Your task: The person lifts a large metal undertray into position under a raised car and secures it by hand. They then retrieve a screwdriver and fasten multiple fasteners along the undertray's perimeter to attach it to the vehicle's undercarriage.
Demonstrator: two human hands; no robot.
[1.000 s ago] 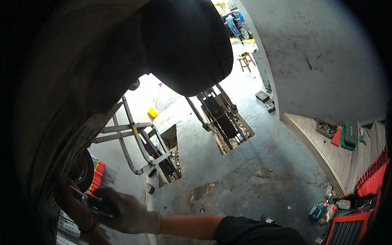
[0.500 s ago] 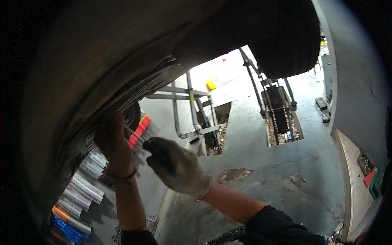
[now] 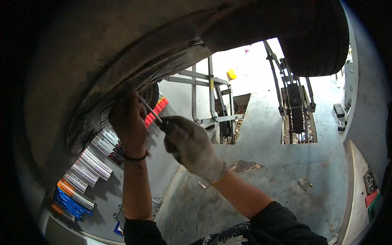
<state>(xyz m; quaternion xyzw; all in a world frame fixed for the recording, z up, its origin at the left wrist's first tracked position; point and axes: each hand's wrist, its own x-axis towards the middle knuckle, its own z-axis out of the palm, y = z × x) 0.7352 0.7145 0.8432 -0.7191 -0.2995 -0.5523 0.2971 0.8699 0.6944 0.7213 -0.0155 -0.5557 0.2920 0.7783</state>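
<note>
Head view: a raised car's dark underside (image 3: 102, 61) curves across the upper left, with a tyre (image 3: 316, 41) hanging at the far right. The gloved right hand (image 3: 194, 149) has its grip wrapped round the dark handle of a tool (image 3: 150, 109), whose thin metal shaft slants up and left to the car's lower edge. The bare left hand (image 3: 128, 118) is raised to that edge, beside the shaft's far end; its fingers are in shadow, so whether that grip is spread or pinching cannot be told. The tool appears to be in position, and the edge looks attached. The shaft's tip is hidden, so how much work there is finished or left cannot be judged.
</note>
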